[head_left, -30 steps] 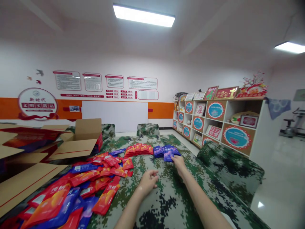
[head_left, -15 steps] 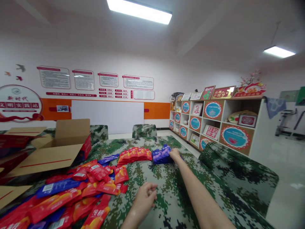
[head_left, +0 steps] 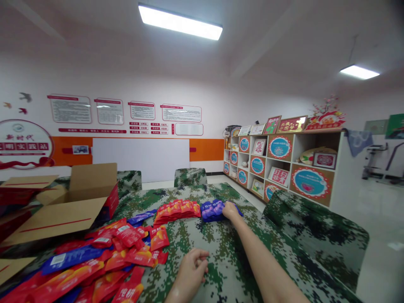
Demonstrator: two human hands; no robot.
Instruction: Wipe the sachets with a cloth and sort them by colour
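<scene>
My right hand [head_left: 231,210] is stretched far out over the table, its fingers closed on a blue packet at the right end of an overlapping row of blue packets [head_left: 211,211]. Its fingertips are partly hidden. Directly left of that row, and lined up with it, lies a fanned row of red packets [head_left: 176,210] with orange fruit pictures. My left hand [head_left: 192,269] rests nearer to me, fingers loosely curled and a little apart, with nothing visible in it. To its left spreads a loose heap of red packets [head_left: 126,235], with a blue packet [head_left: 74,259] among them.
An opened cardboard box [head_left: 91,176] with raised flaps stands at the left, beside more boxes [head_left: 19,191]. A camouflage cloth [head_left: 221,261] covers the table. Camouflage-covered chairs [head_left: 315,235] stand around it. A shelf unit [head_left: 280,164] lines the right wall.
The view has tilted up slightly, so things sit a little lower in the picture. My right hand stays at the blue packets, which look flatter and more even. My left hand has hardly moved.
</scene>
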